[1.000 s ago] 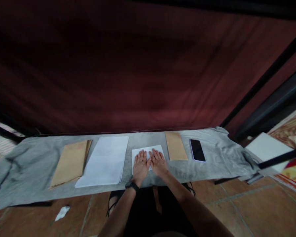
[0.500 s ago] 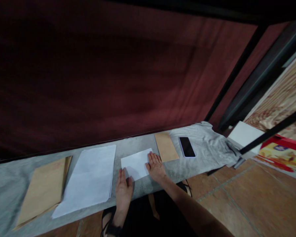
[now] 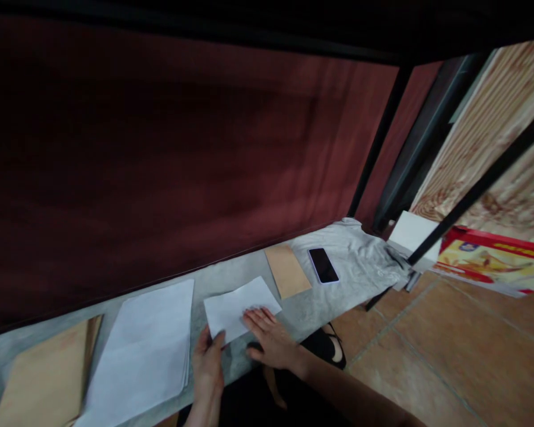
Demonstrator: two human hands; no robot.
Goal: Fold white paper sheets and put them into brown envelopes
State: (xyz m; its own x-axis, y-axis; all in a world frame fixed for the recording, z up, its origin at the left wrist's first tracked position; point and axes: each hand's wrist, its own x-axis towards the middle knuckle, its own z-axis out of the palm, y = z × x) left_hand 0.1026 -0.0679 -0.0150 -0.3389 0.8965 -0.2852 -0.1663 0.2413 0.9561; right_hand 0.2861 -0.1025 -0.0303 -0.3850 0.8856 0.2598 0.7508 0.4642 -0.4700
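A small white sheet of paper (image 3: 234, 305), apparently folded, lies at a slant in front of me. At its lower left corner my left hand (image 3: 209, 359) is closed on the edge, thumb on the near side. My right hand (image 3: 271, 341) rests with outstretched fingers on the sheet's lower right part, palm down. Just beyond the paper's right end is a small brown envelope (image 3: 288, 271). To the left of my left hand lies a stack of larger white sheets (image 3: 145, 350).
A phone (image 3: 324, 265) with a dark screen lies right of the envelope. Large brown envelopes (image 3: 44, 376) are at the far left. Grey cloth (image 3: 360, 255) covers the narrow surface. Black metal bars (image 3: 380, 142) and a red-yellow box (image 3: 489, 261) stand at right.
My left hand has closed on the paper's lower left corner. My right hand has slid from its right edge to its lower part. The paper has turned slightly, and the view has shifted right.
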